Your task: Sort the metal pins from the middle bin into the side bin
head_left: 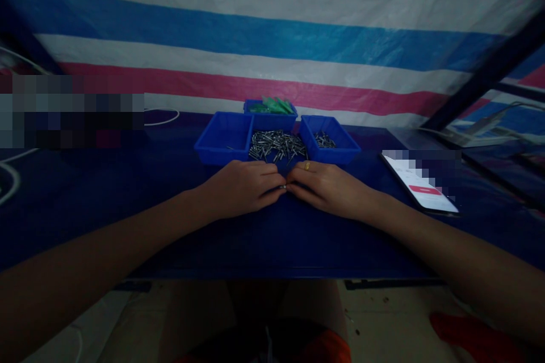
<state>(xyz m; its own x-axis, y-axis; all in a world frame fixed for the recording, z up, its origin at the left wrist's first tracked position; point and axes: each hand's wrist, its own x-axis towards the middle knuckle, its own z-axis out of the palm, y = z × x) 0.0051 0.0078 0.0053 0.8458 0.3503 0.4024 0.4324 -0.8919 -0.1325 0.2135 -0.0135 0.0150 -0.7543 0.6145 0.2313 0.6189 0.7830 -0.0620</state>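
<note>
My left hand (247, 187) and my right hand (326, 188) meet fingertip to fingertip just above the blue table. Both are closed in a pinch. Between the fingertips shows the shiny end of a small metal piece (283, 186), mostly hidden by the fingers. A ring sits on a finger of my right hand. Right behind the hands lies a loose pile of thin metal pins (276, 144), perhaps screws or rivets. It fills the gap between a left blue bin (221, 154) with one pin visible inside and a right blue bin (338, 154) holding several pins.
A third blue bin (270, 120) with green plastic packets (276, 105) stands behind the pile. To the right lies a lit phone (432, 195). White cables (164, 116) run along the left. A striped sheet (272, 39) hangs behind the table (272, 243).
</note>
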